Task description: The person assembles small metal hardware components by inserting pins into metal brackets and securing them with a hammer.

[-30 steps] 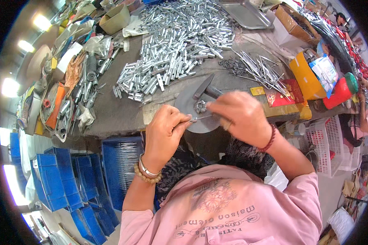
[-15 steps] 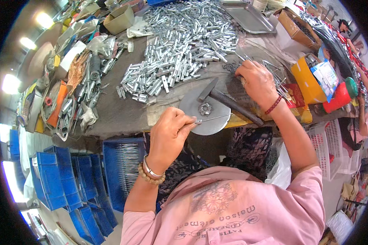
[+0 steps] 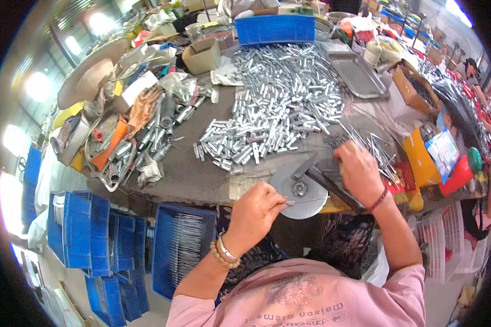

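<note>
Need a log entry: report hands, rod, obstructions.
Left hand pinching thin rod over round plate; right hand beside small dark parts, grip unclear; hammer lying between hands.

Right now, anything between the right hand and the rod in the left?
Yes, the hammer: its handle slants between the right hand and the free end of the rod, which the left hand pinches. Nothing else visible lies between.

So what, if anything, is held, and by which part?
The left hand pinches a thin metal rod by its left end; whether the right hand holds anything can't be told.
</note>
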The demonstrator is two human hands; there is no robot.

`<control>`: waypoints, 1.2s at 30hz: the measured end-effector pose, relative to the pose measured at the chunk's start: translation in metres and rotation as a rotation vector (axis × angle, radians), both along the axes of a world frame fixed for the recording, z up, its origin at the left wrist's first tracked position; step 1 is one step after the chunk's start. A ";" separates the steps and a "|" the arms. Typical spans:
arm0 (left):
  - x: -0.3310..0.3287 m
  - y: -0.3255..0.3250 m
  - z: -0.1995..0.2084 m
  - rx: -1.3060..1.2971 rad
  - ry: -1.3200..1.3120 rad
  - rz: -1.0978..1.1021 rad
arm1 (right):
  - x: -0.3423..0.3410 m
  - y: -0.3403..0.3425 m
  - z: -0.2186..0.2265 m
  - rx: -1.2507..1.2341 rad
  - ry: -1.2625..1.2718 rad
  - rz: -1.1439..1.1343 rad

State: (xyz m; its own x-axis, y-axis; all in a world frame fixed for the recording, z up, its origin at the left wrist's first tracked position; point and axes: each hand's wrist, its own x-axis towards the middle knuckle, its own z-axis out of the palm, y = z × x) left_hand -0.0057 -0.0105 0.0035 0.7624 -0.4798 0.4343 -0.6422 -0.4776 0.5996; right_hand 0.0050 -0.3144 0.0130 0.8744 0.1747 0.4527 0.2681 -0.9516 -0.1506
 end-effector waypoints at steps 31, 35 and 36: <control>-0.002 0.000 -0.004 -0.015 0.006 0.002 | -0.044 0.087 0.000 0.413 0.110 0.346; 0.001 -0.001 -0.005 -0.015 0.007 -0.001 | -0.040 0.086 -0.001 0.344 0.100 0.327; 0.003 -0.002 -0.004 -0.016 0.007 -0.003 | -0.039 0.086 -0.001 0.341 0.108 0.321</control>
